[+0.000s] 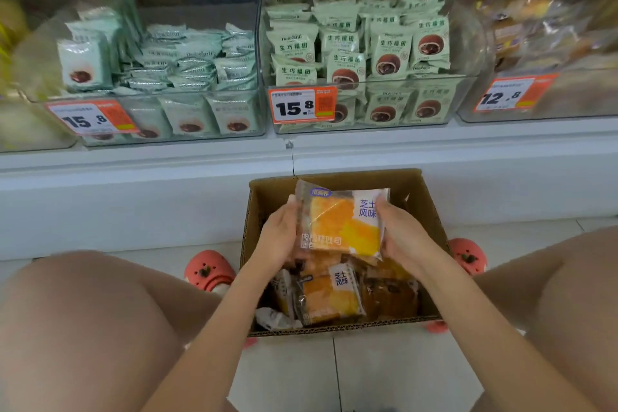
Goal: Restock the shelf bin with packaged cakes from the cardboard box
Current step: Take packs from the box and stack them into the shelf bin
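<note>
Both hands (281, 237) (404, 237) clasp glossy square cake packet (344, 221) above corrugated box (431, 207).

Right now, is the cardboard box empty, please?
No. Packaged cakes lie inside the cardboard box beneath the one held by both hands.

Glossy clear plastic wraps the cake packet (342, 221) in my hands. The cardboard box (424, 207) is matt, corrugated-edged. At 12 o'clock, clear plastic bins (368, 124); smooth floor tiles (401, 375).
</note>
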`<state>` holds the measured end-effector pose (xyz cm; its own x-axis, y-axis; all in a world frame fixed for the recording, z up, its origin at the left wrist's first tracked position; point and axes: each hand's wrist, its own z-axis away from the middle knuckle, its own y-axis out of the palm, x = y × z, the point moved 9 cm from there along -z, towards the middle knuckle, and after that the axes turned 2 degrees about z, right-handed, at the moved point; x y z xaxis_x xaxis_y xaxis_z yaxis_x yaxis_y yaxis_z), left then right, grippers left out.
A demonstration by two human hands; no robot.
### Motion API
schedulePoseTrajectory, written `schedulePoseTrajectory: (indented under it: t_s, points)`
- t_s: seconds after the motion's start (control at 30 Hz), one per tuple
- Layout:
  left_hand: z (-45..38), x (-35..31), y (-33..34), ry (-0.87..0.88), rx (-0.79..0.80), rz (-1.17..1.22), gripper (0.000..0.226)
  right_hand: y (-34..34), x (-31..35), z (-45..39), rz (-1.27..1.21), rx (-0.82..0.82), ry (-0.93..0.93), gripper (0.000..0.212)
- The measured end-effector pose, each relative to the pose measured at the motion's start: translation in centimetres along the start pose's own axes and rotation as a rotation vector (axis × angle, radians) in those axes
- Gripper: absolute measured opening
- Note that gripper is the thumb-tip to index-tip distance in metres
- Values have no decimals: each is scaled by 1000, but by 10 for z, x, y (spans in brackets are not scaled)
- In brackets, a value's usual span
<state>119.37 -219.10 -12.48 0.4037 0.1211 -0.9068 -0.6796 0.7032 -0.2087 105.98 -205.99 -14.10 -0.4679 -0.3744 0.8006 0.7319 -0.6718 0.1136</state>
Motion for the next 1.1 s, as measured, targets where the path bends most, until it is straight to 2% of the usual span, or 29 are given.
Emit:
schedulePoseTrajectory:
  t_s: [0.1,0.2,0.27,0.37,0.47,0.57,0.7,0.77,0.83,0.9,1.0,1.1]
  points:
    - [9,-32,-18,288,-260,-128,55,6,35,13,23,-84,-164,47]
    - [24,-72,-36,401,-433,-117,49,12,67,22,29,-96,-253,51]
    - [34,-105,-45,488,-518,-115,45,17,92,29,-65,-90,-290,45]
    - [39,-148,-60,594,-593,-91,44,25,133,36,-192,-53,-302,39]
    - [41,-193,-72,713,-630,-27,43,30,192,50,-48,-9,-385,38]
    - [48,-260,-81,871,-692,-64,44,34,264,78,177,-25,-564,19]
    - [43,-348,-90,987,-724,-81,51,28,364,118,122,-67,-803,6]
    - [42,-384,-98,1077,-847,-207,54,14,419,137,86,-139,-950,9]
    - [44,-419,-93,1280,-945,-383,44,1,470,154,46,-219,-1092,17]
    - [30,-447,-70,1454,-911,-637,36,-1,514,159,83,-254,-1173,25]
    - [-5,-466,-47,1469,-908,-912,32,21,551,127,275,-211,-1073,28]
    - [-11,-464,-46,1497,-1030,-905,32,51,553,70,608,-154,-976,27]
